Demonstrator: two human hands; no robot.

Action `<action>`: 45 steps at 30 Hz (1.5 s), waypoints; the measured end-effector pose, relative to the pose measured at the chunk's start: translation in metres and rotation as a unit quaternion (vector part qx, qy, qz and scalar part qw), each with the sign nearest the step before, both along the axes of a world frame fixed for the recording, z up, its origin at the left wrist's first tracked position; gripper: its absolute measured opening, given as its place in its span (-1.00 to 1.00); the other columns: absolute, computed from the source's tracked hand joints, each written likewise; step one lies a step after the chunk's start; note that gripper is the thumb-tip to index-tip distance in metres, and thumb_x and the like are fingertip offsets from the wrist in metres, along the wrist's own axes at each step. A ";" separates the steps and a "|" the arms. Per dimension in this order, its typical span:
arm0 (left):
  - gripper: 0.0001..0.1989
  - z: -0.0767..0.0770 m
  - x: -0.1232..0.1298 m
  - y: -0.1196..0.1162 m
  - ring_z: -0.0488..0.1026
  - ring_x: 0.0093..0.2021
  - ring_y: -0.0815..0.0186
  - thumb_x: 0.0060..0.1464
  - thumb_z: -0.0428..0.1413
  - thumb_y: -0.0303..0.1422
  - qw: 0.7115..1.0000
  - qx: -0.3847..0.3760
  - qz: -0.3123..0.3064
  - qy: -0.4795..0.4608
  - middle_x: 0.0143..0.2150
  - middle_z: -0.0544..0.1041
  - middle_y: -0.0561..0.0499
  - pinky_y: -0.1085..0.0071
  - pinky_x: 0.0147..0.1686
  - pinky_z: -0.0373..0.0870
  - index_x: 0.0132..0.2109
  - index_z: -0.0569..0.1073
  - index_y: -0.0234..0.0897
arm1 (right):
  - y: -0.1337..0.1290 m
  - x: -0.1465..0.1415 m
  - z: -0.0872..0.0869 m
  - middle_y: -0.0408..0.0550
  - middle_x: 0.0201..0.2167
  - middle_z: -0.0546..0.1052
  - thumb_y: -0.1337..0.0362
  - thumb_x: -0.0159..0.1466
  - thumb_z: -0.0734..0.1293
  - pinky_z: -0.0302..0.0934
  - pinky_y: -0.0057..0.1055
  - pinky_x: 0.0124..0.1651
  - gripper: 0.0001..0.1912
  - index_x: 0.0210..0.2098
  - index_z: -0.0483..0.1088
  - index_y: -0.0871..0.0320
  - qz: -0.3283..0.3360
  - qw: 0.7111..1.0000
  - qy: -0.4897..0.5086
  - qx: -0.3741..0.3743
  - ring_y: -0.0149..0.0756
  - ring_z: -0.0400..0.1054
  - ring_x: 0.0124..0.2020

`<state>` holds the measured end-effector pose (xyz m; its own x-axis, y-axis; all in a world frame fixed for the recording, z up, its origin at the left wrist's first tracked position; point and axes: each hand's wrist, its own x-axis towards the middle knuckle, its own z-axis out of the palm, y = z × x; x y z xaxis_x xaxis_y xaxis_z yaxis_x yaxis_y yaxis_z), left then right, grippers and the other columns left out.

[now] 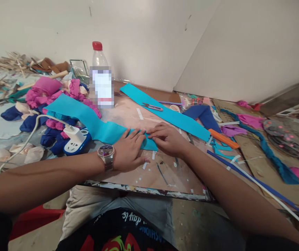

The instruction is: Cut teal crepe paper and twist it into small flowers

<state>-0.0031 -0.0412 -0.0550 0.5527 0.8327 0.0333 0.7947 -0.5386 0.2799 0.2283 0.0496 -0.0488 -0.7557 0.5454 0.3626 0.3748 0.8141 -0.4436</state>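
Note:
A long turquoise fabric strip (99,128) runs from the pile at the left to the middle of the table. My left hand (130,150), a watch at its wrist, lies flat over the strip's right part with fingers spread. Beside it my right hand (165,137) has its fingertips pinched together at the strip's right end, beside my left fingertips; what they hold is too small to make out. Behind my hands lies a second turquoise strip (175,122), with small thread snips (152,107) on top of it.
A power strip (77,143) with a white plug sits left of my left wrist. Pink and navy fabric pieces (43,91) and a red-capped bottle (99,57) stand behind it. An orange cutter (224,138) and blue strips lie at the right. The table's edge (149,191) is near me.

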 end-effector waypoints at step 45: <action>-0.09 -0.001 -0.004 0.006 -0.15 0.60 -0.11 0.34 -0.17 0.24 1.000 -0.009 -0.003 -0.011 0.59 -0.02 -0.27 -0.22 0.50 -0.29 0.51 0.08 -0.38 | 0.003 0.005 -0.001 -0.08 -0.04 0.71 0.39 0.33 0.36 0.40 -0.01 0.19 -0.73 -0.13 0.68 -0.03 -0.017 1.000 -0.002 -0.023 -0.12 0.55 0.04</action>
